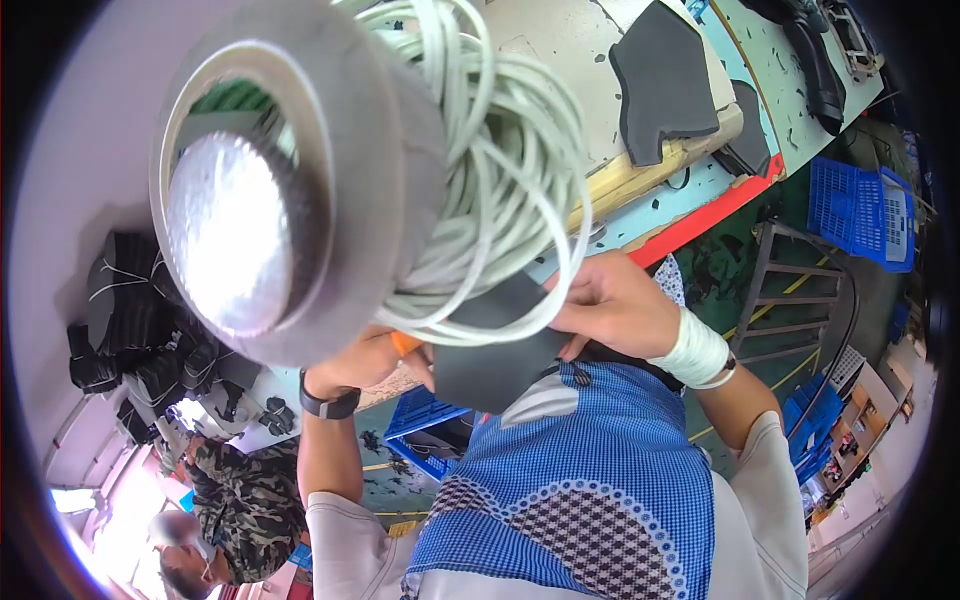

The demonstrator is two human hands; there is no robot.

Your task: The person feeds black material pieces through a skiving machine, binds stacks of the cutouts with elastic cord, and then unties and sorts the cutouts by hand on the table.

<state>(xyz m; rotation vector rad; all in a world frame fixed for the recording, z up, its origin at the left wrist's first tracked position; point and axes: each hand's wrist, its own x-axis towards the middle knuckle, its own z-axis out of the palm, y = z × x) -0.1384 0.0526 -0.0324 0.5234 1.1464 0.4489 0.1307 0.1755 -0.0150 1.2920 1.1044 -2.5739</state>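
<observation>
A dark grey sheet piece (490,375) hangs in front of the blue checked apron (590,440). My left hand (375,360), with a dark band on its wrist and an orange wrap on a finger, holds the sheet's left edge; the round metal fixture partly hides this hand. At the sheet's right side, my right hand (610,305) has its fingers curled around the edge, with a white wrap on the wrist. Looped white cable (510,180) covers the sheet's upper part.
The large round metal fixture (370,170) fills the upper left. Another grey piece (665,80) lies on the worktable (560,50), which has a red edge. Blue crates (860,210) stand at right. A person in camouflage (245,500) is at lower left, near dark stacked pieces (130,300).
</observation>
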